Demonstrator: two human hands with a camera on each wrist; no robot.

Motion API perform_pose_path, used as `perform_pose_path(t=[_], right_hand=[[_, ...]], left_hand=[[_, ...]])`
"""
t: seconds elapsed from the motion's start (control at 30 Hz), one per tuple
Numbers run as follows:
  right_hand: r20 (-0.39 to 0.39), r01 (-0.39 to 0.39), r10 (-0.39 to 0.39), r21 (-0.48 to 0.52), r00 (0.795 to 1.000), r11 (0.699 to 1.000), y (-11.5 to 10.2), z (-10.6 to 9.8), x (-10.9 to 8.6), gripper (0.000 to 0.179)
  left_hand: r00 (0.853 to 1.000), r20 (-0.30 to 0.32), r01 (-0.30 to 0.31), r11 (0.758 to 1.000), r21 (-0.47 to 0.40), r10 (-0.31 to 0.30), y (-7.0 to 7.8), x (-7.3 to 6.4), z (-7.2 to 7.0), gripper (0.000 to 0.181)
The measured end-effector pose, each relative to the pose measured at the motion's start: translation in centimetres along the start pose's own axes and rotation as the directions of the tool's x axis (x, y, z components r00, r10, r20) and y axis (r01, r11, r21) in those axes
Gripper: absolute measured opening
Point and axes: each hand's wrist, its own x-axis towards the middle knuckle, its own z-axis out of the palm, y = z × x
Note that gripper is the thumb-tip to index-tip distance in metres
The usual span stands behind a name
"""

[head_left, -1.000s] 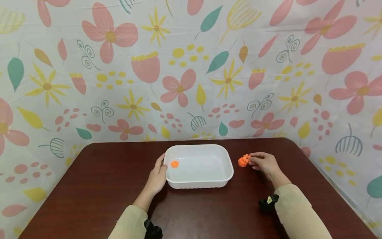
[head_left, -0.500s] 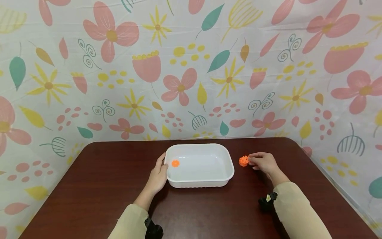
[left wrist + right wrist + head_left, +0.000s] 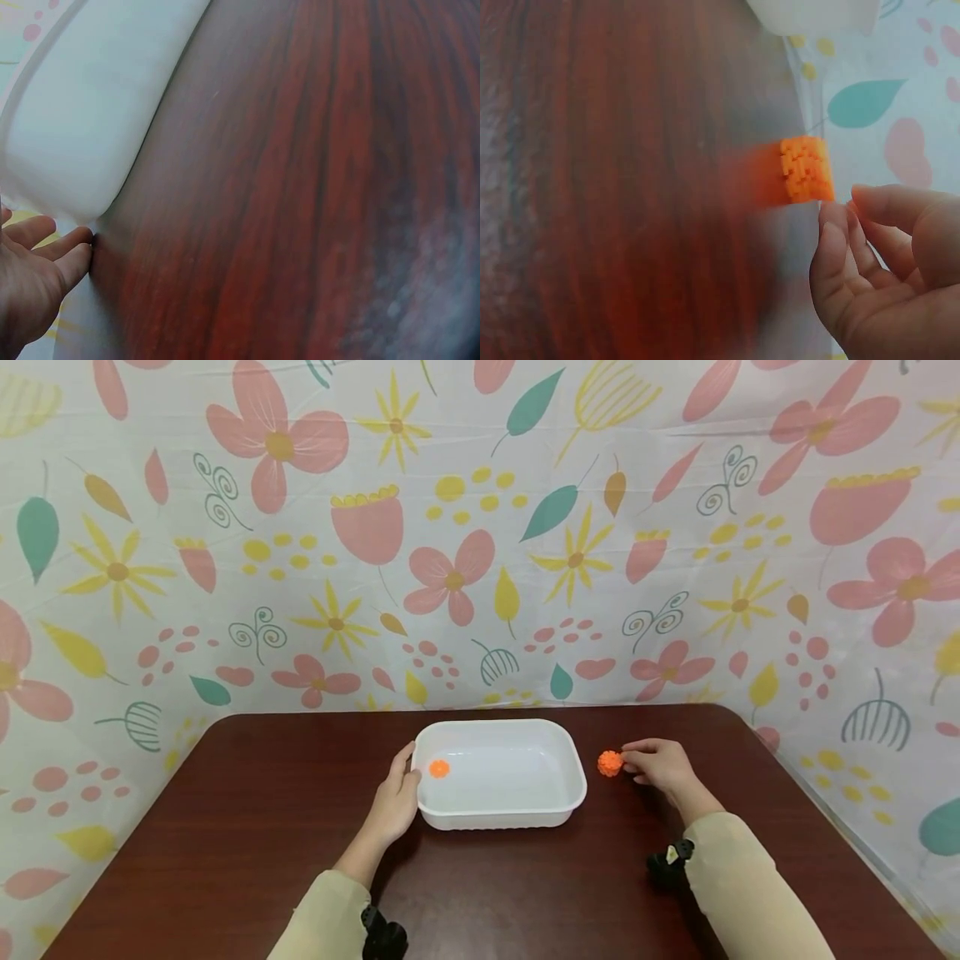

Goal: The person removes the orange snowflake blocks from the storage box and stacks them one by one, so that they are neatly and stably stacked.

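Note:
My left hand (image 3: 393,797) rests against the left end of a white rectangular tray (image 3: 498,820), its fairly straight fingers (image 3: 71,244) touching the outside of the wall. Inside the tray, close to that hand, lies one flat orange flower-shaped piece (image 3: 439,768). To the tray's right, a short stack of orange flower-shaped pieces (image 3: 610,764) stands on the table, apart from the tray. With thumb and fingers brought together, my right hand (image 3: 660,764) pinches at its edge. Seen from the right wrist, the stack (image 3: 806,169) has interlocking layers, and the fingertips sit beside its top.
Everything stands on a dark reddish-brown wooden table (image 3: 510,893) with rounded far corners. A flower-printed cloth (image 3: 480,527) hangs right behind its far edge. A black wrist camera (image 3: 384,935) sits on the left sleeve, another black wrist camera (image 3: 670,864) on the right.
One second ago my right hand held an orange piece tilted up at the stack; now it lies level with the stack. The left hand and tray have stayed in place.

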Motion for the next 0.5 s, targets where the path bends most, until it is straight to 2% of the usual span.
perform_pose_path(t=[0.17,0.33,0.5], right_hand=[[-0.035,0.061,-0.063,-0.053,0.997,0.997,-1.6,0.0,0.1,0.043],[-0.002,0.130,-0.130,-0.043,0.992,0.991,-3.7,1.0,0.2,0.043],[0.040,0.161,-0.161,0.004,0.986,0.987,-5.9,2.8,0.2,0.041]], left_hand=[[1.000,0.004,0.000,1.000,0.001,0.000,0.1,0.1,0.0,0.051],[1.000,0.003,0.002,1.000,0.001,-0.002,0.1,-0.1,0.0,0.051],[1.000,-0.004,-0.009,1.000,-0.002,0.009,0.1,-0.2,0.0,0.051]])
